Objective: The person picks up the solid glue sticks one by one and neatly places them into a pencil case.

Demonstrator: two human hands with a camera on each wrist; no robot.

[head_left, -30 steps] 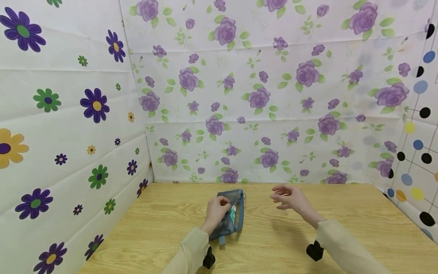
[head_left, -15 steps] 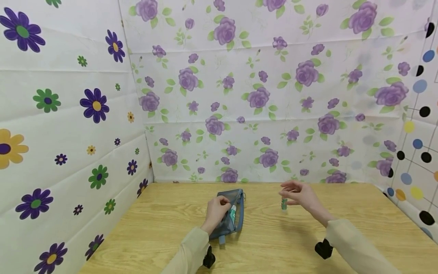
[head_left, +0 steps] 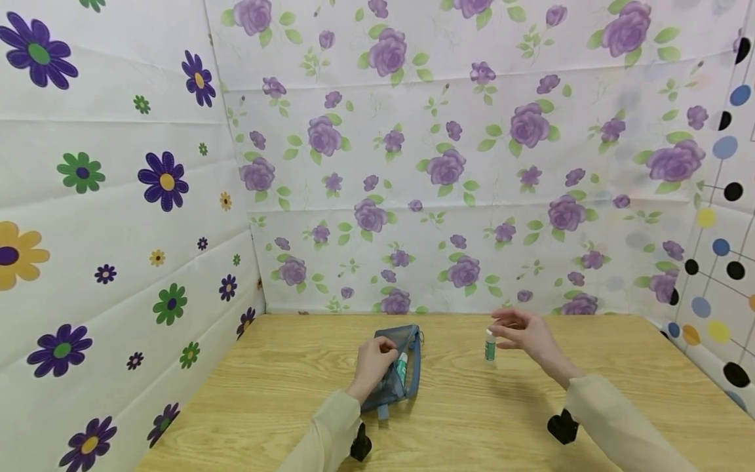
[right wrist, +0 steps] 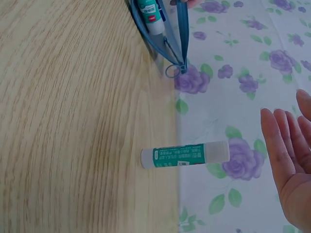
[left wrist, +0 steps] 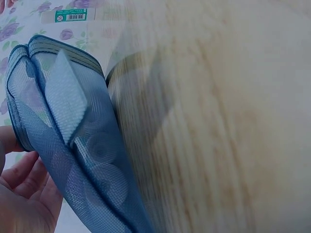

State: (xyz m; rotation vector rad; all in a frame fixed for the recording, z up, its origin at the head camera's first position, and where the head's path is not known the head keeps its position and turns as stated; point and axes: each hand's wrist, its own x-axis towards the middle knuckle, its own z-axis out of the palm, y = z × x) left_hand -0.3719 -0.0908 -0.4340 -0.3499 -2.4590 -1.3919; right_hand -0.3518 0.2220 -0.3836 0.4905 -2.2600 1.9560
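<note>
My left hand (head_left: 374, 367) holds the edge of a blue mesh zip pouch (head_left: 386, 394), pinched between thumb and fingers. The pouch gapes on its right side, and a green-and-white glue stick (head_left: 402, 368) shows inside. Round shapes show faintly through the mesh in the left wrist view; I cannot tell what they are. A second glue stick (head_left: 490, 347) stands upright on the table to the right of the pouch, its white cap up. Just right of it is my right hand (head_left: 529, 337), fingers extended and holding nothing. The right wrist view shows a gap between this hand and the stick.
The wooden table (head_left: 283, 393) runs back to a wall of purple-rose cloth (head_left: 413, 164). Daisy-print cloth (head_left: 118, 229) borders the left side, and dotted cloth (head_left: 719, 275) the right. A small metal ring (right wrist: 172, 71) hangs at the pouch's zip end.
My right hand has moved to the right, away from the second glue stick, which now stands by itself in plain sight. The left hand and pouch have stayed put.
</note>
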